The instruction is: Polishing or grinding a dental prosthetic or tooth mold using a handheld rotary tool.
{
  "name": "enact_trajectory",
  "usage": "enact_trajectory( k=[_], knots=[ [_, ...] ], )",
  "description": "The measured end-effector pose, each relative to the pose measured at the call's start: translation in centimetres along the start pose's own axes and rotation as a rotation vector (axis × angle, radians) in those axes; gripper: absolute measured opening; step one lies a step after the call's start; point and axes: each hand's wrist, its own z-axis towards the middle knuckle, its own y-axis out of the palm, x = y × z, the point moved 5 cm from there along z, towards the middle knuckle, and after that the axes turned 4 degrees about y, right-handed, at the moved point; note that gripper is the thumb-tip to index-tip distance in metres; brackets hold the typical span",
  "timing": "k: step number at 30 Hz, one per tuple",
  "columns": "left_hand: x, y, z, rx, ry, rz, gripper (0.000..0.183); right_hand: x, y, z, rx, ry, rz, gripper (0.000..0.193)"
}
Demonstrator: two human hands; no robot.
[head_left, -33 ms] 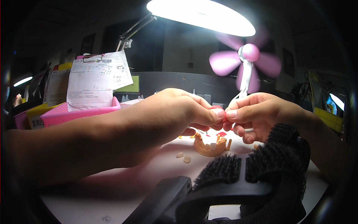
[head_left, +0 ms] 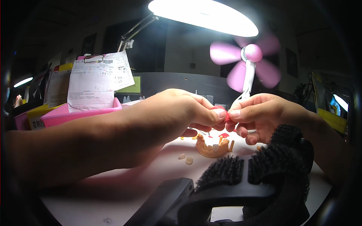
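Note:
Over the table, the thumbs and fingertips of both my hands meet at a small red piece that looks like wax [head_left: 227, 117]. My left hand [head_left: 184, 111] pinches its left side, and part of the red shows above that thumb. From the right, my right hand [head_left: 260, 113] pinches the other side, its lower fingers loosely curled. Below them stands a tan dental model [head_left: 212, 151] of a jaw, with a few whitish teeth in its front. Two loose tooth-coloured pieces, one of them a rounded disc [head_left: 189, 161], lie left of the model. Another red scrap [head_left: 224, 135] lies behind it.
Black bristle strips [head_left: 222, 174] on a dark frame fill the near foreground. A pink bin [head_left: 81, 116] with clipped papers [head_left: 90, 83] stands at left. Overhead glows a lamp [head_left: 203, 15]; a pink fan [head_left: 253, 52] spins behind my right hand. A grey partition [head_left: 162, 81] runs behind.
Slightly more of the red piece shows above my left thumb. The fan blades have turned. Both hands stay in nearly the same place.

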Motion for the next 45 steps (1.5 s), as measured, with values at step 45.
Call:
enact_trajectory(
  k=[45],
  knots=[
    [0.8, 0.6, -0.6, -0.049, 0.03, 0.729, 0.021, 0.5, 1.8, 0.3, 0.191, -0.003, -0.161, 0.015]
  ],
)
